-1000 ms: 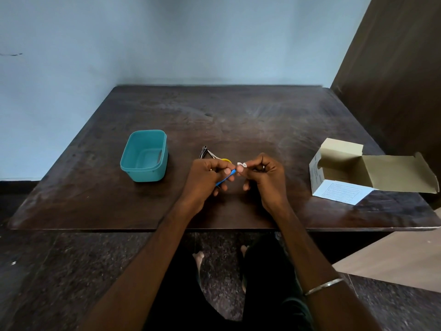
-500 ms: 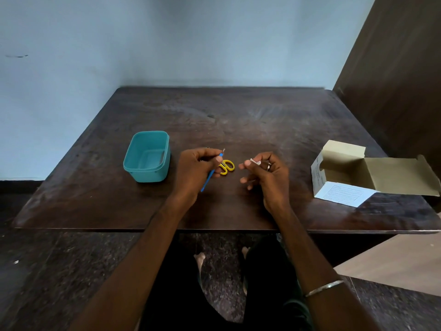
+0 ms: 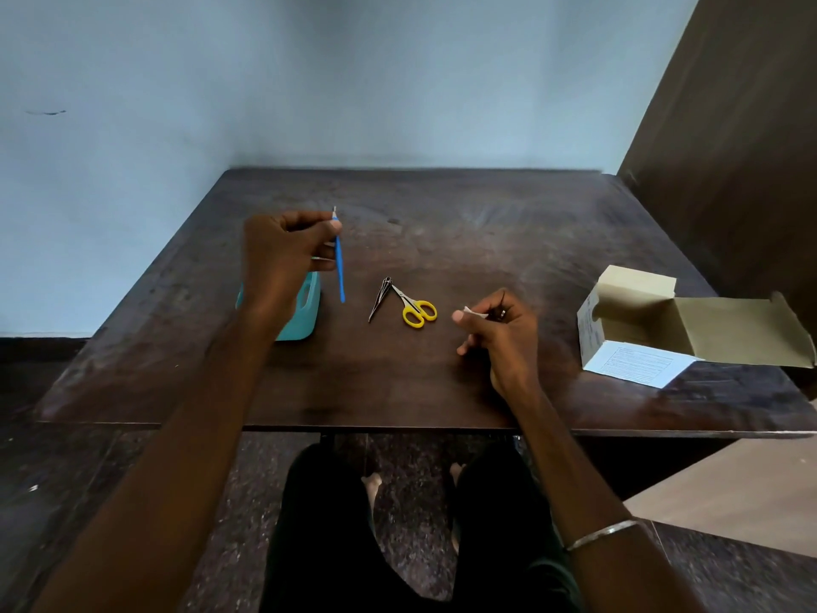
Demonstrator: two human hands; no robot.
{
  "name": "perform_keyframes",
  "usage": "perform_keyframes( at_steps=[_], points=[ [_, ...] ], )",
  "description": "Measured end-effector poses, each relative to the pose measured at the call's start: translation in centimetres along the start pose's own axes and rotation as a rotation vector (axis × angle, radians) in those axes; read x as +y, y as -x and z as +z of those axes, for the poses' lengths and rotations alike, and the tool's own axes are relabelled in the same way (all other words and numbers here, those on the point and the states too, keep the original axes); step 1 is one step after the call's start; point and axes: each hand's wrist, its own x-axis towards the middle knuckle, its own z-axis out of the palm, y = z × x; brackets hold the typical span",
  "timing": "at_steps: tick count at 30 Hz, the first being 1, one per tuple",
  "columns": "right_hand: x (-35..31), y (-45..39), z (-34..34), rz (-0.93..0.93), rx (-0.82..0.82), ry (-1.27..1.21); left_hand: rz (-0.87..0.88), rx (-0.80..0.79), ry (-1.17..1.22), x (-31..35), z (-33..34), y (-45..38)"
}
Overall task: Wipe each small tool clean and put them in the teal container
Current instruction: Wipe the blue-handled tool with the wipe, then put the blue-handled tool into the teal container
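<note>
Pinching the light, stiff blue tool [image 3: 339, 267] near its top above the tub [image 3: 305, 316], the left hand [image 3: 283, 254] holds safely, while the right hand [image 3: 499, 334] pinches what looks like a wipe [image 3: 473, 312].

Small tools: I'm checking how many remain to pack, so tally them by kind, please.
Blue-handled tool, held by the left hand: 1
Yellow-handled scissors: 1
Dark metal tools, bunched on the table: number unclear, counted 1
Total: 3 at least

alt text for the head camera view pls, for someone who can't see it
A person's left hand holds a thin blue tool above a teal container on a dark wooden table, while the right hand pinches a small white wipe. Yellow scissors and a metal tool lie between the hands; an open cardboard box sits at right.
</note>
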Motion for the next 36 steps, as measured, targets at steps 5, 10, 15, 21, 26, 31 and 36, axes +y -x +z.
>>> perform_keyframes(
  at_steps=[5, 10, 15, 21, 26, 31, 36],
  points=[
    [0.0, 0.1, 0.4, 0.027, -0.013, -0.007, 0.068, 0.085, -0.134, -0.1, -1.8, -2.0],
    [0.0, 0.2, 0.7, 0.072, -0.023, -0.056, 0.083, 0.075, -0.432, -1.2, -3.2, -4.3],
    [0.1, 0.1, 0.6, 0.05, -0.059, 0.011, -0.007, -0.017, -0.803, -3.8, -3.8, -6.5],
    [-0.2, 0.3, 0.7, 0.033, -0.086, 0.056, -0.093, -0.117, -1.064, -5.7, -2.9, -7.4],
    [0.0, 0.2, 0.7, 0.032, -0.085, 0.077, -0.094, -0.168, -1.169, -5.6, -2.1, -6.8],
    [0.1, 0.2, 0.7, 0.032, -0.089, 0.078, -0.115, -0.199, -1.231, -6.0, -2.1, -6.7],
    [0.2, 0.1, 0.7, 0.034, -0.094, 0.076, -0.105, -0.197, -1.293, -4.9, -2.2, -6.1]
  ],
)
